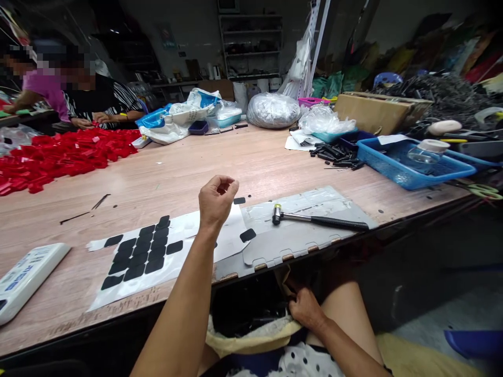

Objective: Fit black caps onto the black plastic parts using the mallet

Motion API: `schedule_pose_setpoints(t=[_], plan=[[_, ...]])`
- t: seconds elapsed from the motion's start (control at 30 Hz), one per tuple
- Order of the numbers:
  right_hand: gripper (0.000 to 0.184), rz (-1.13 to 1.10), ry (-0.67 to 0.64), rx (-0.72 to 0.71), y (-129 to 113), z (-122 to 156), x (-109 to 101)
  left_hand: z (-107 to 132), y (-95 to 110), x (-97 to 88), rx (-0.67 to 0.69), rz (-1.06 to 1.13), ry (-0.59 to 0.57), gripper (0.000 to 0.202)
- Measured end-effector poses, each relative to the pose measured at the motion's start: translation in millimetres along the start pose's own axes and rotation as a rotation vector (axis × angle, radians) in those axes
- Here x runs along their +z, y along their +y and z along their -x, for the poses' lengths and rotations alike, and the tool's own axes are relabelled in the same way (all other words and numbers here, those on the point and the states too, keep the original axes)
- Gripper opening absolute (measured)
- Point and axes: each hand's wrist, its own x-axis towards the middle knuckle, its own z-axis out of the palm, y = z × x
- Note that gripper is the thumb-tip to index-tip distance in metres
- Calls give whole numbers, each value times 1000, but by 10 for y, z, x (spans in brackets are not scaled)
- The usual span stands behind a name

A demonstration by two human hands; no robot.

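Observation:
My left hand point(217, 203) is raised over the table, fingers curled toward the thumb; whatever is inside the curl, if anything, does not show. Below it lies a white sheet point(186, 230), bearing rows of black rounded-square pads point(135, 259). A few loose pads, one of them a black pad point(248, 235), lie to the right. My right hand point(309, 310) is low at my lap, closed on the rim of an open yellowish sack point(253, 340) with dark pieces inside. A hammer point(320, 220) with a black grip rests on a grey board point(271, 246).
A white power strip point(31, 277) lies at the left edge. Red pieces point(66, 154) are heaped at the far left, near a co-worker point(102, 99). At right are a blue basket point(412, 162), small black parts point(336, 153) and a cardboard box point(377, 112). A stuffed clear bag point(274, 110) stands behind.

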Motion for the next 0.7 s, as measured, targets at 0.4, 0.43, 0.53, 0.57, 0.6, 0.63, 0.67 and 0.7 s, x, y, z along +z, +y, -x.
schedule_pose_setpoints(t=[0.4, 0.43, 0.53, 0.57, 0.6, 0.63, 0.67, 0.7], plan=[[34, 134, 82, -20, 88, 70, 68, 48, -507, -41, -178, -742, -157, 81], [33, 144, 98, -37, 88, 96, 62, 73, -550, -27, -194, -769, -230, 79], [35, 187, 168, -214, 44, 173, 37, 140, -630, 2, -210, -861, -391, 68], [31, 219, 201, -295, 16, 191, 33, 154, -638, 7, -202, -891, -411, 65], [27, 257, 243, -373, -16, 204, 33, 165, -639, 9, -193, -914, -413, 63], [25, 296, 292, -437, -52, 209, 40, 171, -635, 9, -182, -930, -406, 61], [25, 331, 346, -477, -90, 206, 52, 175, -628, 7, -173, -939, -397, 61], [27, 355, 399, -503, -129, 196, 68, 176, -621, 5, -165, -944, -388, 60]])
